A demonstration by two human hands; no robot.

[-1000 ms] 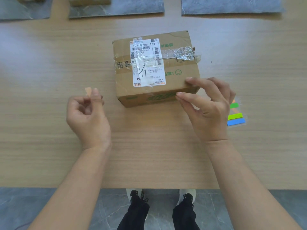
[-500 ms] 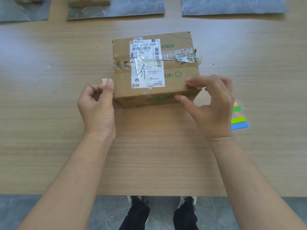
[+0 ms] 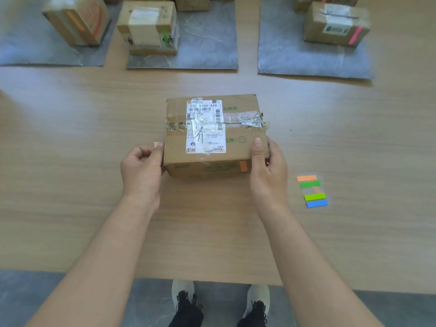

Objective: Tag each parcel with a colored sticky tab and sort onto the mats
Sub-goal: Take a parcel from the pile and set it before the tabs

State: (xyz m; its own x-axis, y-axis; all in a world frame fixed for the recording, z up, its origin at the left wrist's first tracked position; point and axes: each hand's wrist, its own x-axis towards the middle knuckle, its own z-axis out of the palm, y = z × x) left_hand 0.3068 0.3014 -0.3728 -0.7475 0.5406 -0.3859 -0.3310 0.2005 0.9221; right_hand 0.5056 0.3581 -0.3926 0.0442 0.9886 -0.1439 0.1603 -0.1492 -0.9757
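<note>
**Brown cardboard parcel (image 3: 236, 147) gripped at both ends, ready to sort**

The parcel sits on the pale wooden table (image 3: 70, 185) straight ahead of the person. Its long axis runs left to right and its white shipping label (image 3: 205, 126) faces up. A small orange sticky tab (image 3: 243, 166) is stuck on the near face, close to the right corner. The right hand (image 3: 267, 168) clasps that corner, thumb over the top edge, fingers going round the right end out of sight. The left hand (image 3: 141, 166) is pressed against the left end with fingers curled, thumb and forefinger pinching a pale orange scrap (image 3: 156, 144). Whether that is a spare tab or a backing strip is too small to tell. The clear sheet of coloured sticky tabs (image 3: 312, 191) lies on the table near the right hand.

Across the far side, the far-left grey mat (image 3: 35, 50) carries a box with an orange stripe (image 3: 77, 20). The middle grey mat (image 3: 207, 43) carries a box with a green tab (image 3: 148, 27), and the right grey mat (image 3: 295, 55) a box with a pink tab (image 3: 337, 24). By colour this parcel most likely belongs on the far-left mat, so the carry runs forward and leftward, diagonal to its long axis. The left hand is nearer that mat, but the scrap probably weakens its hold
</note>
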